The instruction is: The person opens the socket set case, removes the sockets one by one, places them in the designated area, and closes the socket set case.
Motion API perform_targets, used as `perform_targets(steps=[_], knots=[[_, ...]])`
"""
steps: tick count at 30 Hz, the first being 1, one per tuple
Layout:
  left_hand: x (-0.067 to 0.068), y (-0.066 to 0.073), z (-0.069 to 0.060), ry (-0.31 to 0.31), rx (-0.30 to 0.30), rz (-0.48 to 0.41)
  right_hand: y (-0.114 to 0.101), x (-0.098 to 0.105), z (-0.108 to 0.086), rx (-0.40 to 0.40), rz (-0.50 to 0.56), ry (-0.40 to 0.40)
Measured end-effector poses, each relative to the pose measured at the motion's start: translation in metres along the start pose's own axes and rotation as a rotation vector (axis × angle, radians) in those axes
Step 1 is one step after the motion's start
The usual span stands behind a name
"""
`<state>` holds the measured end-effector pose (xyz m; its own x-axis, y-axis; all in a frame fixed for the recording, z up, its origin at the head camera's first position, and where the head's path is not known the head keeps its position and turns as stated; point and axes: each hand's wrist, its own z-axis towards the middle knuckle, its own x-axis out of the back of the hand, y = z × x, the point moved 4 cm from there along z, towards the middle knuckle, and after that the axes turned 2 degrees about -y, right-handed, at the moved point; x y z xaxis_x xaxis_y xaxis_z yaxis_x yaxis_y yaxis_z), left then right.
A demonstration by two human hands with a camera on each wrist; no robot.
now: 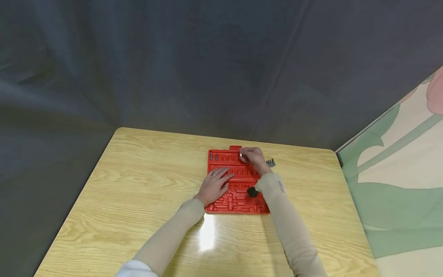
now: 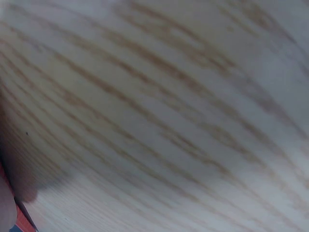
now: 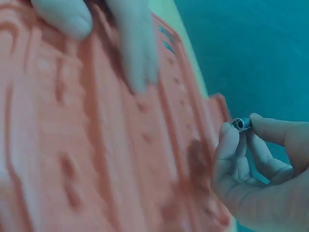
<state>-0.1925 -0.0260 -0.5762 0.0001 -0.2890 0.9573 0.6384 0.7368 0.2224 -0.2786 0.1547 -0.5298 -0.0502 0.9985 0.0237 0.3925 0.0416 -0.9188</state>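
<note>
A red moulded tool case tray [image 1: 238, 209] with many shaped slots lies on the table. My right hand [image 1: 253, 156] is over its far right part, pinching a small silver metal socket [image 3: 242, 124] between thumb and fingers, the hollow end showing in the right wrist view. My left hand [image 1: 212, 187] rests on the tray's left side with fingers extended; its fingers [image 3: 135, 48] show blurred in the right wrist view. Two small dark metal pieces [image 1: 216, 157] sit in slots of the far-left row. Part of the tray is hidden under both hands.
Just right of the tray, several small metal pieces [image 1: 271, 162] lie grouped on the wooden table [image 1: 145, 181]. A dark curtain [image 1: 194, 77] hangs behind the far edge, and a patterned cloth [image 1: 398, 173] is at the right.
</note>
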Motion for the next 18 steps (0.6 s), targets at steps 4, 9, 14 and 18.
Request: perform_targets(steps=[4, 9, 14, 18], knots=[[0.002, 0.001, 0.0, -0.039, 0.011, -0.006, -0.012, 0.043, -0.004, 0.034, 0.028, 0.07], [0.003, 0.0, -0.001, -0.047, 0.011, -0.008, -0.004, 0.106, -0.009, 0.099, 0.007, 0.272], [0.004, -0.001, -0.002, -0.038, 0.016, -0.016, 0.02, 0.131, -0.016, 0.088, -0.112, 0.432], [0.004, 0.0, -0.002, -0.046, 0.01, -0.023, 0.035, 0.132, -0.016, 0.085, -0.203, 0.456]])
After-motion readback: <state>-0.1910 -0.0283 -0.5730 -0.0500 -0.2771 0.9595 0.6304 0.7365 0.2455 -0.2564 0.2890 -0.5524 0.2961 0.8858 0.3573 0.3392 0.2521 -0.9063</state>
